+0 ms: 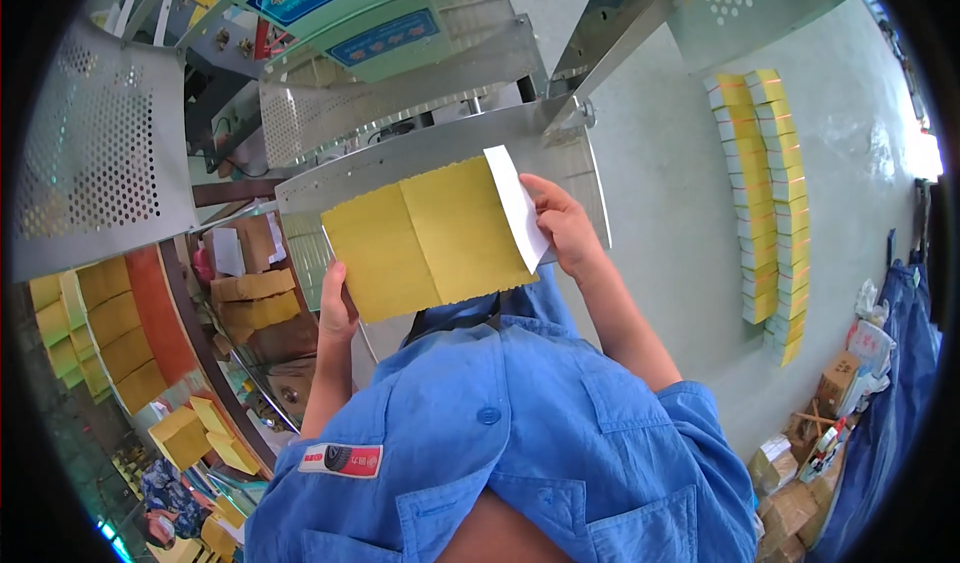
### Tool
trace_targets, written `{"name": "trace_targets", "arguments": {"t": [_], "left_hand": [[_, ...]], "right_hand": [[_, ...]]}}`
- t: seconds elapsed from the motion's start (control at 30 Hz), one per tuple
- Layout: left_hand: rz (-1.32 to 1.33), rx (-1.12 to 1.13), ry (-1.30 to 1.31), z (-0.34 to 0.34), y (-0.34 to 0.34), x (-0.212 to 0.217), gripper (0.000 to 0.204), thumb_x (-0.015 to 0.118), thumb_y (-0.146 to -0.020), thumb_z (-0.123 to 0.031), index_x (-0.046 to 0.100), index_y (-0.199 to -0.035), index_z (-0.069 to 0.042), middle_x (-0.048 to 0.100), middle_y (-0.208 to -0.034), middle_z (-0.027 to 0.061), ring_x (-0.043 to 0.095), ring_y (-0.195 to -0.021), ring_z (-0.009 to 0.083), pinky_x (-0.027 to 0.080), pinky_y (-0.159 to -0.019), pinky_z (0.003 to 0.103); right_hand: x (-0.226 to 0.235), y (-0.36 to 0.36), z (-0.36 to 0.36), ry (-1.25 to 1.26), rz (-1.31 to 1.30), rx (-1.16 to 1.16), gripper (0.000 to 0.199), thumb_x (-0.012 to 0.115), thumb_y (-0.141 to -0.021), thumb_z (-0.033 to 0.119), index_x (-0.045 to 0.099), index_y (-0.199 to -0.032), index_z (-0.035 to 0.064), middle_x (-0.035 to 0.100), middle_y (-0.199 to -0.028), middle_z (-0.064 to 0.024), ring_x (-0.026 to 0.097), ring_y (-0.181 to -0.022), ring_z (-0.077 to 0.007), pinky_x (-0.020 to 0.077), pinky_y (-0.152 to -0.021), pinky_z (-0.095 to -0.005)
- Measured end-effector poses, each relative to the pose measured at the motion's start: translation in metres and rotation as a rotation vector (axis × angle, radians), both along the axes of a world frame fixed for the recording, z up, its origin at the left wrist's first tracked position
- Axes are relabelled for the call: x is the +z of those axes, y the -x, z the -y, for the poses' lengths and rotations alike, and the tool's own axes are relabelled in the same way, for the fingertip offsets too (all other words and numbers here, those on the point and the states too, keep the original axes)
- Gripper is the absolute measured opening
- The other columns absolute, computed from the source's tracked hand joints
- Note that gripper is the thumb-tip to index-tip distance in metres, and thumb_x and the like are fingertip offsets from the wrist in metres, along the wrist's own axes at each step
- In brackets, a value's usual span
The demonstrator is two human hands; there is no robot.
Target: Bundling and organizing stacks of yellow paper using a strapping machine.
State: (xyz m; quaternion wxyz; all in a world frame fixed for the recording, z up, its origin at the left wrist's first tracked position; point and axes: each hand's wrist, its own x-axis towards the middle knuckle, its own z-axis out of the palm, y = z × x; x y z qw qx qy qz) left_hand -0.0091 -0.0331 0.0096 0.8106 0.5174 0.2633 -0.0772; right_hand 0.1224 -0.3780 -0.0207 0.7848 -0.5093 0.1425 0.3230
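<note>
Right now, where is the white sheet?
In the head view, the white sheet sits at the yellow stack's right edge, pinched by the right hand, before the metal plate.

The yellow sheet stack point(425, 238) at frame centre is matt paper with ragged edges, its folded-up corner white. Behind it, the machine tray point(440, 148) is brushed, dully shining metal. The perforated panel point(95, 153) at upper left looks like metal too.

The grey floor point(670, 263) carries two long rows of yellow stacks point(765, 203) — well right of the right hand's fingers point(545, 198). Further right and lower — cardboard boxes point(790, 483) lie in a heap.
</note>
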Motion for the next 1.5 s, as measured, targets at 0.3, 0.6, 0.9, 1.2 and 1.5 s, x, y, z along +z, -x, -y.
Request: {"name": "trace_targets", "arguments": {"t": [0.3, 0.6, 0.9, 1.2, 1.5], "left_hand": [[-0.031, 0.062, -0.009, 0.003, 0.004, -0.002, 0.051, 0.037, -0.101, -0.039, 0.047, -0.134, -0.001, 0.056, -0.128, 0.0122, 0.055, -0.118, 0.0242, 0.044, -0.099, 0.037], [-0.013, 0.052, 0.133, -0.007, 0.005, -0.011, 0.057, 0.031, -0.103, -0.045, 0.044, -0.138, -0.001, 0.051, -0.136, 0.0114, 0.049, -0.124, 0.0241, 0.039, -0.104, 0.038], [-0.046, -0.007, -0.016, -0.014, 0.004, -0.012, 0.056, 0.033, -0.103, -0.042, 0.041, -0.14, 0.0, 0.048, -0.14, 0.0108, 0.044, -0.13, 0.0226, 0.031, -0.109, 0.037], [-0.117, -0.09, 0.062, -0.006, -0.008, 0.007, 0.059, 0.034, -0.102, -0.045, 0.039, -0.142, -0.001, 0.047, -0.142, 0.0109, 0.043, -0.132, 0.0237, 0.031, -0.109, 0.037], [0.121, 0.186, 0.24, 0.0, -0.048, -0.001, 0.043, 0.039, -0.102, -0.029, 0.046, -0.137, -0.006, 0.054, -0.133, 0.0095, 0.05, -0.124, 0.0221, 0.04, -0.104, 0.037]], "right_hand": [[0.001, 0.011, -0.006, 0.738, 0.454, 0.117, 0.053, 0.041, -0.078, -0.008, 0.063, -0.122, 0.0106, 0.063, -0.099, -0.0113, 0.061, -0.093, -0.0227, 0.0473, -0.084, -0.0311], [0.011, 0.018, -0.015, 0.732, 0.66, 0.115, 0.035, 0.049, -0.084, 0.003, 0.066, -0.114, 0.0091, 0.064, -0.109, -0.0129, 0.062, -0.096, -0.0279, 0.0494, -0.085, -0.0339], [0.024, 0.009, -0.013, 0.364, 0.317, 0.052, 0.032, 0.051, -0.098, 0.027, 0.065, -0.111, 0.001, 0.066, -0.096, -0.0055, 0.06, -0.085, -0.0127, 0.0494, -0.076, -0.0273], [0.046, 0.011, -0.025, 0.291, 0.199, 0.154, 0.037, 0.05, -0.1, 0.03, 0.057, -0.121, 0.0016, 0.062, -0.107, -0.0039, 0.057, -0.101, -0.0126, 0.0462, -0.087, -0.0285], [0.063, -0.044, -0.03, -0.07, 0.343, 0.04, 0.032, 0.047, -0.094, 0.005, 0.06, -0.123, 0.0049, 0.05, -0.139, -0.0098, 0.051, -0.114, -0.0124, 0.0377, -0.098, -0.0266]]}}
